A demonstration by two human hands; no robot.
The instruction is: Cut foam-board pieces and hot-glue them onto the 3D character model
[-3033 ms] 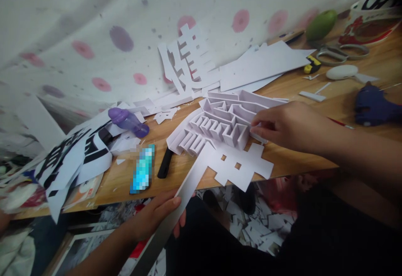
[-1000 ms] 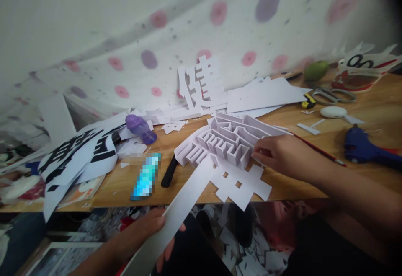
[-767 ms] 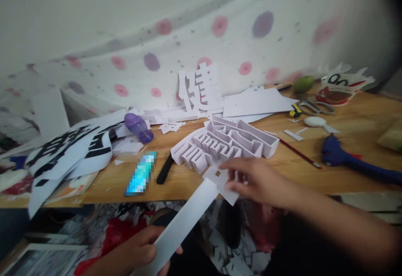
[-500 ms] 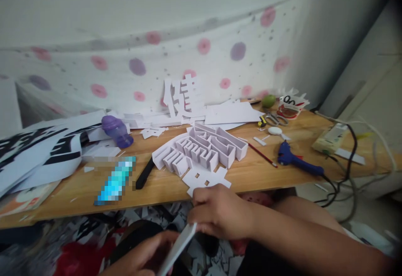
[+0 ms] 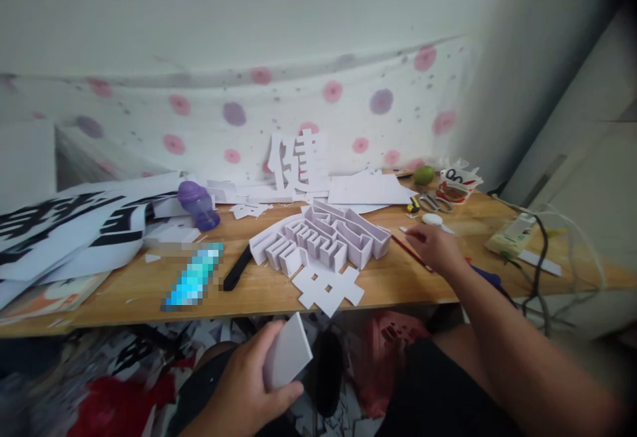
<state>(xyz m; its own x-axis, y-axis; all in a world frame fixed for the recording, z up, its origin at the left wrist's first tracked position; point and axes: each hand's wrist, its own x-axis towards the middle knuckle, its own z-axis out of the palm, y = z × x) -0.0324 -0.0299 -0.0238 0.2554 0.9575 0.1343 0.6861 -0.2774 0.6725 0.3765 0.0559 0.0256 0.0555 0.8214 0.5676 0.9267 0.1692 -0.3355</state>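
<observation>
My left hand [image 5: 249, 374] grips a white foam board piece [image 5: 288, 355] above my lap, fingers behind it and thumb along its lower edge. My right hand [image 5: 432, 246] reaches over the right of the table, fingers pinched at a small white strip [image 5: 403, 229]. Beneath that hand lie a red pencil [image 5: 401, 246] and a blue glue gun [image 5: 486, 276], mostly covered by my forearm. In the middle of the table is a white raised-wall letter form [image 5: 318, 241], its flat lower part [image 5: 331, 289] jutting over the front edge.
A black-handled knife [image 5: 237, 266], a phone [image 5: 195, 276] and a purple bottle [image 5: 199, 205] lie or stand left. A white cut-out character [image 5: 297, 162] leans at the back. Scissors [image 5: 438, 203], a tape measure [image 5: 413, 205] and cables [image 5: 543, 245] are on the right.
My right hand has left the white piece near my lap and moved right, over the table to the small strips. My left hand has raised and turned the foam piece.
</observation>
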